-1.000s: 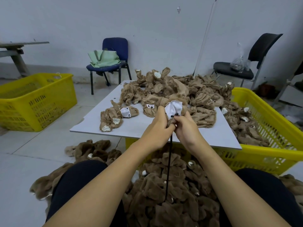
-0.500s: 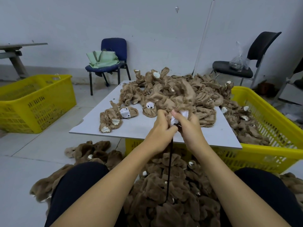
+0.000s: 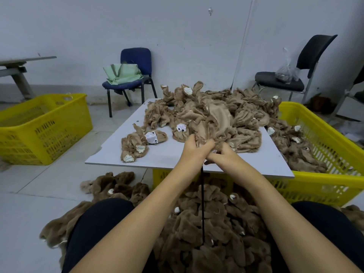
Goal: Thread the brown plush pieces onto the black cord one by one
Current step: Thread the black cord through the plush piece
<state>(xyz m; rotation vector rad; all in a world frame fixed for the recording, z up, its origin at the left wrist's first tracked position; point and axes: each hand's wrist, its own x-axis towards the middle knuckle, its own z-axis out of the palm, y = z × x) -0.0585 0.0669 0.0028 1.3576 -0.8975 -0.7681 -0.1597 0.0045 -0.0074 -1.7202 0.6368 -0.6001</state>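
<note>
A heap of brown plush pieces (image 3: 220,113) covers the back of the white board (image 3: 169,156). My left hand (image 3: 194,147) and my right hand (image 3: 222,154) meet over the board's front, both gripping one brown plush piece (image 3: 206,137) at its edge. A black cord (image 3: 202,203) hangs straight down from between my hands into a pile of threaded plush pieces (image 3: 206,233) between my knees. The cord's top end is hidden by my fingers.
Two loose plush pieces (image 3: 137,144) lie at the board's left. A yellow crate (image 3: 319,138) with more pieces supports the board on the right. Another yellow crate (image 3: 41,127) stands on the floor at left. A blue chair (image 3: 134,75) and a black chair (image 3: 295,75) stand by the wall.
The white-faced piece I held up has come down toward the cord, its white face now hidden. Both hands shifted slightly forward and lower over the board.
</note>
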